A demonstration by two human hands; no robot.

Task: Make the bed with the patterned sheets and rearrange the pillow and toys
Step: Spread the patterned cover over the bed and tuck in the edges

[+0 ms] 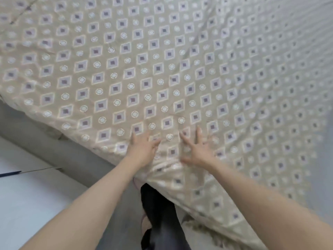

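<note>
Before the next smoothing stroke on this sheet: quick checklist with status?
1. Hands placed: left hand and right hand lie flat, fingers spread, on the patterned sheet. Ok.
2. Coverage: the sheet covers all of the bed top in view. Ok.
3. Flatness at the near corner: the fabric is bunched into folds between the hands. Not ok.
4. Flatness further out: long creases run across the far right part. Not ok.
5. Corner tuck: the hanging edge drapes over the side and its bottom looks ruffled. Cannot tell.
6. Pillow and toys: none in view. Cannot tell.
</note>
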